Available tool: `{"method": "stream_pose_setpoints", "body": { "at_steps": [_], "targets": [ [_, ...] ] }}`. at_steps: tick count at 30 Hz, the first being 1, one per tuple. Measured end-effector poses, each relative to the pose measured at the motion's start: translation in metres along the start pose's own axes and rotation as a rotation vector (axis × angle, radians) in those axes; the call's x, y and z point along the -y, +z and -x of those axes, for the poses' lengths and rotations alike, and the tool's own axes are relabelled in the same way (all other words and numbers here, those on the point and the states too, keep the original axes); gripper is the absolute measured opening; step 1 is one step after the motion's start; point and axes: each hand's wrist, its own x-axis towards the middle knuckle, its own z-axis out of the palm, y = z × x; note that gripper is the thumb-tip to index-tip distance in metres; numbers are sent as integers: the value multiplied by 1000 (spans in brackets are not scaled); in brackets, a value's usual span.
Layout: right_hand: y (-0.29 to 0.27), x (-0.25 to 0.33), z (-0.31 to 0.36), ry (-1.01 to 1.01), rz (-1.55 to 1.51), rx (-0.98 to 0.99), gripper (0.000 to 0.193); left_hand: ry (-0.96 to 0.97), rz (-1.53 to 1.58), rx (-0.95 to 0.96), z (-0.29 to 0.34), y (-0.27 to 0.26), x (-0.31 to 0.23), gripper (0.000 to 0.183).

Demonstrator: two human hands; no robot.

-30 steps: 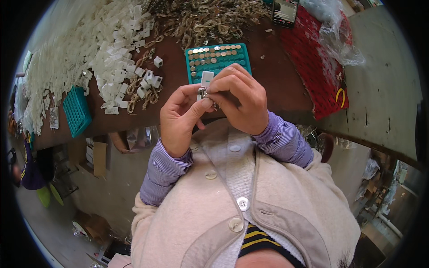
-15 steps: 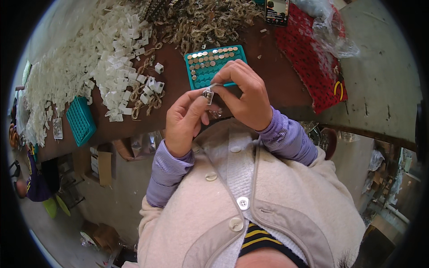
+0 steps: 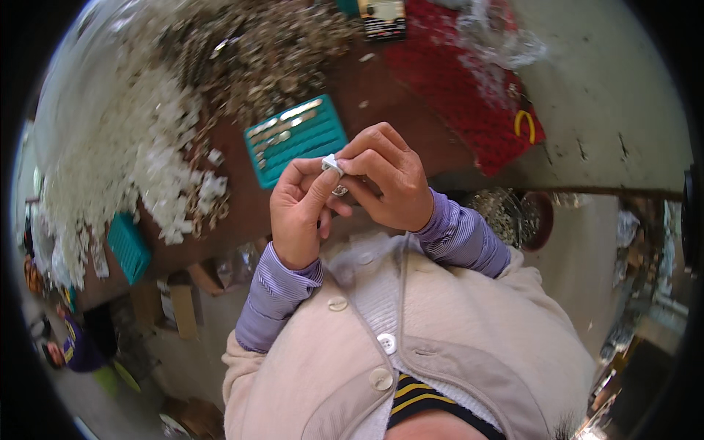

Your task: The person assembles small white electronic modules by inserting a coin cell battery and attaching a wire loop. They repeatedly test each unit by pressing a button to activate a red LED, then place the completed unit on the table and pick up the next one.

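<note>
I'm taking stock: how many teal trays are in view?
2 clearly: one tray beyond the left hand, the other tray at far left. A cut-off teal piece at the top edge may be another.

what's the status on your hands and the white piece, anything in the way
Left hand pinching small white piece; right hand fingers on it too; fingertips partly cover it; teal tray just beyond, nothing seen blocking.

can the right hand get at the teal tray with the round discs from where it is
Probably yes: the right hand is close to the tray's right-hand corner, and nothing seems to stand between. It does look occupied, though, pinching a small white piece.
</note>
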Motion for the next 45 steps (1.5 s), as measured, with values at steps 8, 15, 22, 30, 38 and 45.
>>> {"method": "stream_pose_setpoints", "body": {
  "at_steps": [8, 15, 22, 30, 38, 45],
  "targets": [
    [-83, -24, 7, 73, 300, -64, 25, -323, 124, 294, -71, 72, 6, 23],
    [-143, -163, -31, 301, 583, 40, 11, -272, 182, 230, -95, 78, 0, 24],
    [-126, -210, -26, 342, 806, 155, 14, -239, 124, 246, -93, 68, -5, 38],
    [-97, -57, -9, 348, 41, -10, 10, -203, 129, 271, -84, 81, 13, 34],
    [-92, -29, -5, 335, -56, -20, 12, -122, 121, 376, -70, 66, 6, 25],
    [-84, -29, -11, 510, -360, 37, 10, -200, 125, 393, -70, 49, -9, 24]
  ]
}}
